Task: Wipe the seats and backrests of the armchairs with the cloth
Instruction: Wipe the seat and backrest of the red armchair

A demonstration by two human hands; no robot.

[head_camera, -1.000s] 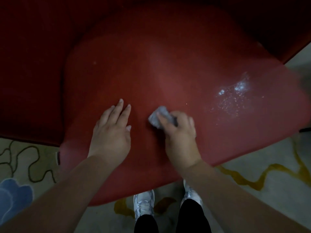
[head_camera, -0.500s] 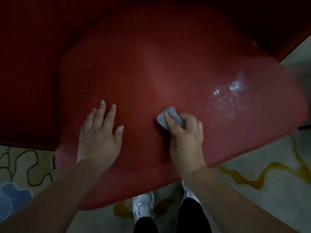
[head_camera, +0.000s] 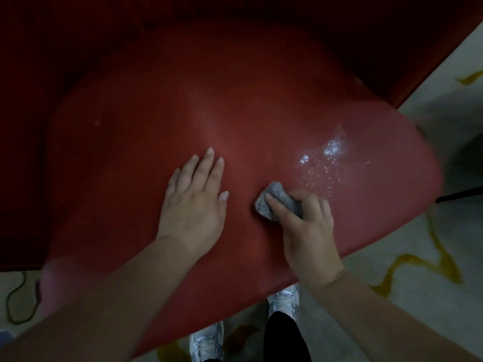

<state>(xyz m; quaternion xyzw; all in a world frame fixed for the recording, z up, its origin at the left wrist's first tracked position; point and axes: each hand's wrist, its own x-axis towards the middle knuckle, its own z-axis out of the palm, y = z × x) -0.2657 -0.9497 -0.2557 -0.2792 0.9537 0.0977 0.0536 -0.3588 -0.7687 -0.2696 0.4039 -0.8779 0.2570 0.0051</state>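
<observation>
Cloth (head_camera: 278, 202), unlabelled, is pinched in the right hand (head_camera: 308, 231) grip on the seat (head_camera: 235, 105); left hand (head_camera: 193, 205) lies spread.

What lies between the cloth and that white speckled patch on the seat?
Nothing visible. The cloth, gripped in the right hand, sits just below-left of the white patch, with only bare red seat between. The left hand rests flat on the other side.

Your right hand (head_camera: 308, 226) covers much of the cloth (head_camera: 277, 199), so you cannot tell its full shape. The chair's (head_camera: 235, 113) backrest is lost in dark shadow and cut off at the top edge. Your shoes (head_camera: 285, 300) sit partly under the seat, and both forearms run off the bottom edge.
</observation>
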